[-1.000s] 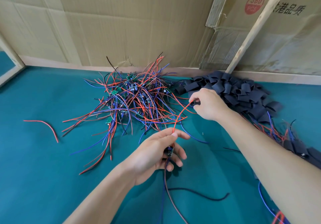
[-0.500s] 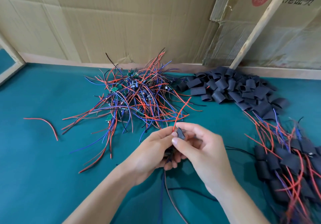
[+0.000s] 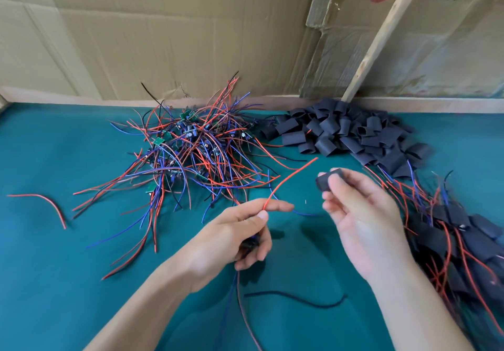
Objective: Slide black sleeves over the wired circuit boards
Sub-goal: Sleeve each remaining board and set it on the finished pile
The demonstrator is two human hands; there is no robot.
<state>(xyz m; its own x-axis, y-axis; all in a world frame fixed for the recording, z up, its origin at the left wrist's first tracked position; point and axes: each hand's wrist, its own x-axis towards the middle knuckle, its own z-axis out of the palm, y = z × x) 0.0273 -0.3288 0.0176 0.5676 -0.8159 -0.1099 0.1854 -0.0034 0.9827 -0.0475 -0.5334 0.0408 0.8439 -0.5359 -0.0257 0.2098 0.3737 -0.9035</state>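
The right hand is pinching a black sleeve between the thumb and the curled fingertips, the sleeve sticking out just above and to the left of them, held in the air apart from the left hand; the left hand is curling round a wired circuit board, thumb pressing a red wire against the forefinger, so that the wire is rising up and to the right toward the sleeve without touching it; the board itself is lying almost wholly hidden inside the curled fingers, only a dark patch showing, and its other leads are hanging down below the palm and running off the bottom edge; the sleeve's open end is blurred and hard to make out. On the teal table a tangle of wired boards is lying behind the left hand; a heap of loose sleeves is sitting behind the right hand against the cardboard wall; a pile of sleeved boards is lying to the right, cut off by the frame edge; a single red wire piece is lying apart at far left.
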